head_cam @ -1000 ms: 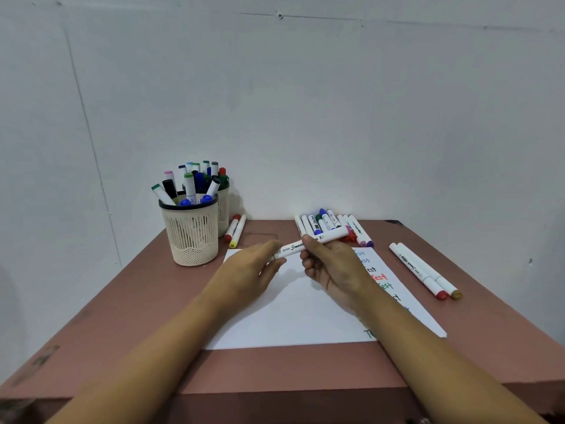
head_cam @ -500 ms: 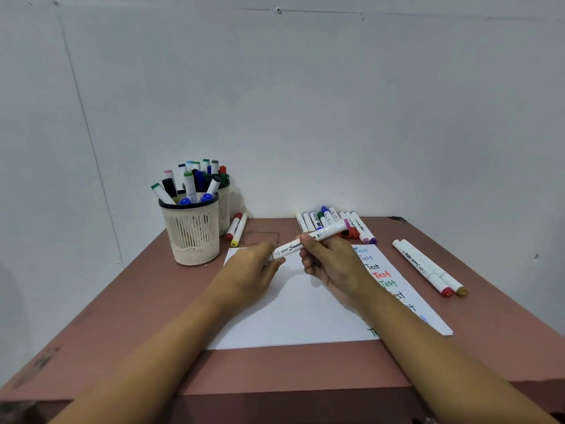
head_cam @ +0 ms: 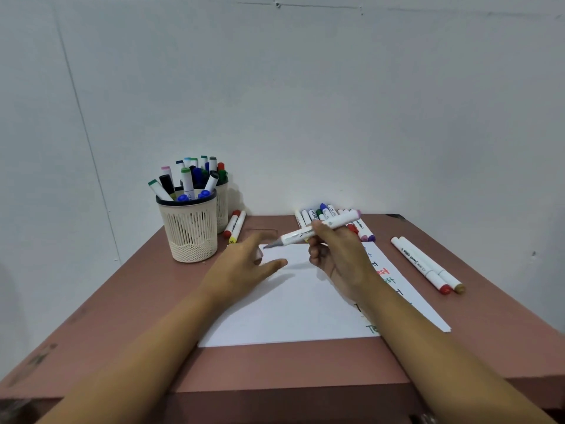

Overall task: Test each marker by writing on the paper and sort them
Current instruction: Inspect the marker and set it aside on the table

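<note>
Starting with the head view, the only one given, a white marker is seen clamped in the curled fingers and thumb of the right hand. It is held above the far edge of the paper, tilted, with its bare grey tip pointing down and to the left and its pale purple end raised to the right. The tip is not shown touching the sheet. The left hand is held apart from the right, over the paper's far left corner, with the thumb stretched out. Something small and blurred is glimpsed at its fingertips, but whether anything is pinched there cannot be told.

The paper is laid flat on a reddish-brown table, and coloured words are written down its right side. A cream mesh cup full of upright markers is stood at the far left, with a second cup just behind it and two loose markers beside them. A row of markers is laid along the far edge, and a pair of markers is placed to the right of the sheet.
</note>
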`<act>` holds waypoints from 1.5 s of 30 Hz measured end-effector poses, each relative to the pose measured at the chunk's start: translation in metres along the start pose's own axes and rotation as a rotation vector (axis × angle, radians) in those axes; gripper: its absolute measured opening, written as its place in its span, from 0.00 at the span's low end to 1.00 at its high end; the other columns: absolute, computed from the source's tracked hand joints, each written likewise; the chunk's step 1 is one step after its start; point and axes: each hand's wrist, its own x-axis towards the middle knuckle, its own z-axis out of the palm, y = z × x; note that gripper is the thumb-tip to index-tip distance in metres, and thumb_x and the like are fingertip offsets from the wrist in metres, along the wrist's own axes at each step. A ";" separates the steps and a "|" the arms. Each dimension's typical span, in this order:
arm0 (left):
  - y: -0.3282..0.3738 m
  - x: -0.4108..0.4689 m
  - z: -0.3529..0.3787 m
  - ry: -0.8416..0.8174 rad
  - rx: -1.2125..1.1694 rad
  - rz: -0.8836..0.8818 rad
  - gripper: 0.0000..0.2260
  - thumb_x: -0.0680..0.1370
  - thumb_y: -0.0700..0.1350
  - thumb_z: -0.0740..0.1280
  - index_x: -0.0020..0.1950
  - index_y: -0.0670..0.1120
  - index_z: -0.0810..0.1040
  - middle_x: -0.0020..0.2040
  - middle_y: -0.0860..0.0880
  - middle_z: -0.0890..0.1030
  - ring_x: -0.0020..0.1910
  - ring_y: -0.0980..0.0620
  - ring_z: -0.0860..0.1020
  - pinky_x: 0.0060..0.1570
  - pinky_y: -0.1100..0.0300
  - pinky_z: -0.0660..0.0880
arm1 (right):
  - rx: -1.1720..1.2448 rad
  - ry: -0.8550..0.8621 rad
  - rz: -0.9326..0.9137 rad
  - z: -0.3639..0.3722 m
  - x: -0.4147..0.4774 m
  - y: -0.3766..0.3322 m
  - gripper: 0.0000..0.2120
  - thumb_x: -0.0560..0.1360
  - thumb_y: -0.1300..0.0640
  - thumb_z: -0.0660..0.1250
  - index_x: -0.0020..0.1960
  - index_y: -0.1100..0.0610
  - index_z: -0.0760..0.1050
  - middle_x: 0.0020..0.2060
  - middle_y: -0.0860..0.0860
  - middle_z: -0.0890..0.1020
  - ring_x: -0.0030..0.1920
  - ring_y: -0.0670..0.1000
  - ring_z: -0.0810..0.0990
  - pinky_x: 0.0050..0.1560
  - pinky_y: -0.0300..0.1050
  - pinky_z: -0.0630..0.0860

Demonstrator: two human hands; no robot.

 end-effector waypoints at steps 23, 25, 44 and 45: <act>-0.032 0.007 0.003 -0.234 0.182 -0.143 0.13 0.80 0.50 0.58 0.59 0.45 0.76 0.55 0.51 0.78 0.53 0.51 0.75 0.54 0.58 0.70 | -0.418 0.362 -0.037 -0.032 0.062 0.018 0.07 0.73 0.66 0.65 0.38 0.60 0.71 0.31 0.55 0.76 0.27 0.49 0.73 0.26 0.38 0.73; -0.033 0.007 0.003 -0.227 0.175 -0.147 0.13 0.80 0.50 0.58 0.60 0.47 0.76 0.55 0.52 0.78 0.54 0.52 0.75 0.54 0.60 0.70 | -0.424 0.358 -0.038 -0.032 0.062 0.019 0.07 0.73 0.66 0.66 0.38 0.61 0.71 0.30 0.55 0.76 0.26 0.48 0.73 0.26 0.38 0.74; -0.035 0.008 0.005 -0.232 0.180 -0.141 0.12 0.80 0.50 0.58 0.59 0.48 0.76 0.54 0.52 0.78 0.54 0.52 0.75 0.51 0.60 0.69 | -0.518 0.363 -0.062 -0.032 0.066 0.026 0.06 0.73 0.63 0.70 0.40 0.61 0.74 0.33 0.55 0.79 0.28 0.50 0.75 0.31 0.40 0.76; -0.035 0.008 0.005 -0.228 0.181 -0.138 0.12 0.80 0.50 0.58 0.59 0.48 0.76 0.54 0.52 0.78 0.53 0.52 0.75 0.51 0.60 0.69 | -0.513 0.370 -0.062 -0.033 0.066 0.026 0.07 0.73 0.64 0.70 0.38 0.61 0.73 0.32 0.55 0.78 0.28 0.50 0.75 0.31 0.41 0.76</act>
